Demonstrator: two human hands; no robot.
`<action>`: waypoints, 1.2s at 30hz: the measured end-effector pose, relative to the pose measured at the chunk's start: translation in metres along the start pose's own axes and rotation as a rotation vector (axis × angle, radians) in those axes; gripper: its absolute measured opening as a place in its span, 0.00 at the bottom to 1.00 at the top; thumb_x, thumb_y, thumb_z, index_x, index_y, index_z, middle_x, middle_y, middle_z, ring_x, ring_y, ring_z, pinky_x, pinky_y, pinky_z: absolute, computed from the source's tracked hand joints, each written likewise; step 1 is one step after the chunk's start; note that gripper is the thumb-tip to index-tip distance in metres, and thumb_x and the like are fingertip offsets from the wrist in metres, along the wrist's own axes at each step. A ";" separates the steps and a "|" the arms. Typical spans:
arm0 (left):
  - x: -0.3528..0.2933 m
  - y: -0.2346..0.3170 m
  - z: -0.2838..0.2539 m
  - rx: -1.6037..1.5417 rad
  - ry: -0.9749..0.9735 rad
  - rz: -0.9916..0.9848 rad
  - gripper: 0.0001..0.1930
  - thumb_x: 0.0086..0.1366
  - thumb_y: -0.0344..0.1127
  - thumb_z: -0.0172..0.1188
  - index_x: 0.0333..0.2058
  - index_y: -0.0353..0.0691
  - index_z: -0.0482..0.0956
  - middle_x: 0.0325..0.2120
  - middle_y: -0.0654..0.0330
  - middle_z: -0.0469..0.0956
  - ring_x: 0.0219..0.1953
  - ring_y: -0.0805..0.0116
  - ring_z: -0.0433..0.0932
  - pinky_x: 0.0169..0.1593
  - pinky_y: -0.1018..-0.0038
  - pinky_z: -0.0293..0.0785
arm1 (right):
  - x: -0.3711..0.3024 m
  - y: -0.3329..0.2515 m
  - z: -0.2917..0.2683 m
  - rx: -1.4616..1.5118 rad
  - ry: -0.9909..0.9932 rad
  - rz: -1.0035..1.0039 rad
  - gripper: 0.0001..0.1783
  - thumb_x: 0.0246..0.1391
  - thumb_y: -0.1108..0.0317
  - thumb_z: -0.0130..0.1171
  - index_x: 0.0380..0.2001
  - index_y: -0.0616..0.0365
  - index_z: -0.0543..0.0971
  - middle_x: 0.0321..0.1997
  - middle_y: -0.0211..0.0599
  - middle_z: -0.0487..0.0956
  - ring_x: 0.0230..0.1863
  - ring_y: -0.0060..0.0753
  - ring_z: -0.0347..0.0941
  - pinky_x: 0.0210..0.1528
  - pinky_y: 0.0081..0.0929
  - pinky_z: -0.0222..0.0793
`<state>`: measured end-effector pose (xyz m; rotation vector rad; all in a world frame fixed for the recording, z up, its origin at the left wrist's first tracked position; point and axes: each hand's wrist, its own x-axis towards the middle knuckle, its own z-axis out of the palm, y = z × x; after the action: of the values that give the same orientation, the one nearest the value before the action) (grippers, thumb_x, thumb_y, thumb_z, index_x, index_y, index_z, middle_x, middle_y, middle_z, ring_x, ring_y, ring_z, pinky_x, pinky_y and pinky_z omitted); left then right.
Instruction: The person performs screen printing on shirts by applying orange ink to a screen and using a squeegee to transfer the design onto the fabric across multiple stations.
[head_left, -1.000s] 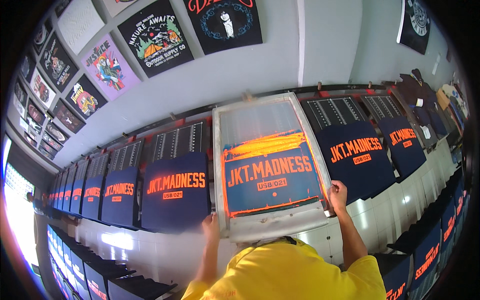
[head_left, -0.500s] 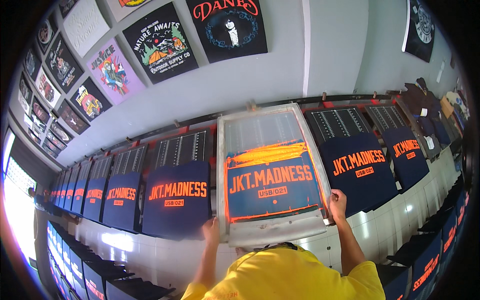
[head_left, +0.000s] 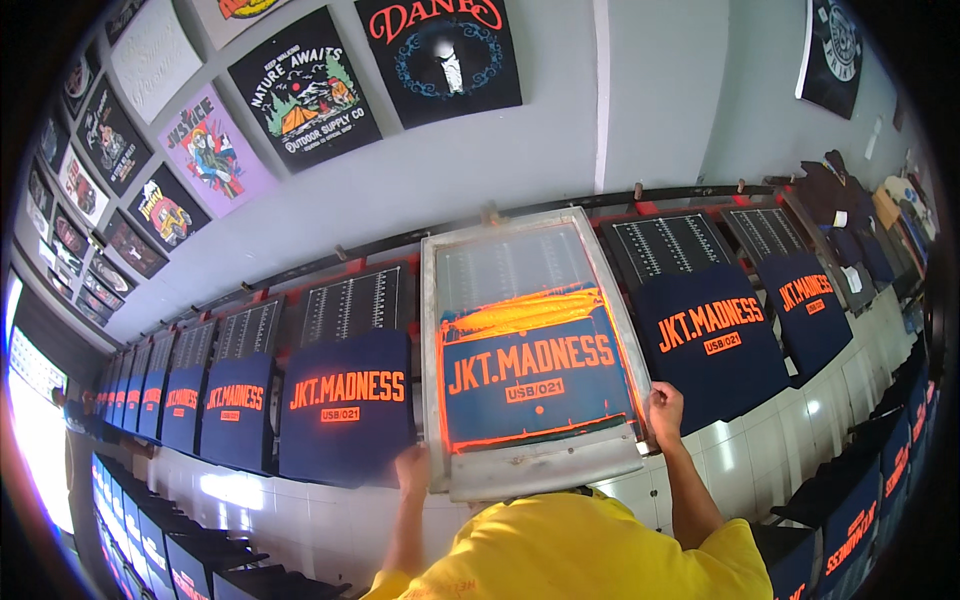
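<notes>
A screen printing frame [head_left: 630, 345] lies tilted over a printing board in front of me. Its mesh carries a block-letter stencil, and a thick band of orange ink [head_left: 520, 312] lies across it above the letters. My right hand [head_left: 666, 412] is closed at the frame's lower right edge, fingers curled. My left hand [head_left: 412, 468], slightly blurred, is closed at the lower left edge. Through the mesh, dark fabric shows beneath. A navy shirt [head_left: 345, 440] with an orange print lies on the board to the left, another navy shirt [head_left: 700, 385] to the right.
A long row of boards with printed navy shirts [head_left: 237, 430] runs off left along a dark rail [head_left: 400, 238]. Behind me stands another row of shirts [head_left: 855, 530]. Dark garments [head_left: 835, 200] are piled at far right. Printed panels [head_left: 305, 90] hang on the grey wall.
The whole view has shifted slightly, so the frame and boards sit a little further left. Both hands stay at the frame's lower sides; the left one is more blurred.
</notes>
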<state>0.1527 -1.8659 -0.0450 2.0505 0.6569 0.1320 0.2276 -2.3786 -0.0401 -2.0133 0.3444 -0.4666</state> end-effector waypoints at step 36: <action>-0.035 0.048 -0.001 0.124 0.316 0.380 0.12 0.67 0.41 0.57 0.34 0.37 0.81 0.29 0.52 0.82 0.34 0.50 0.81 0.37 0.61 0.77 | -0.025 -0.071 0.000 -0.213 -0.176 -0.516 0.16 0.55 0.75 0.57 0.47 0.62 0.77 0.51 0.46 0.79 0.55 0.50 0.73 0.58 0.41 0.68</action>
<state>0.1416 -1.9024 0.0001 2.2790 0.4640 0.6609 0.2083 -2.3351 0.0179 -2.3325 -0.2547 -0.5803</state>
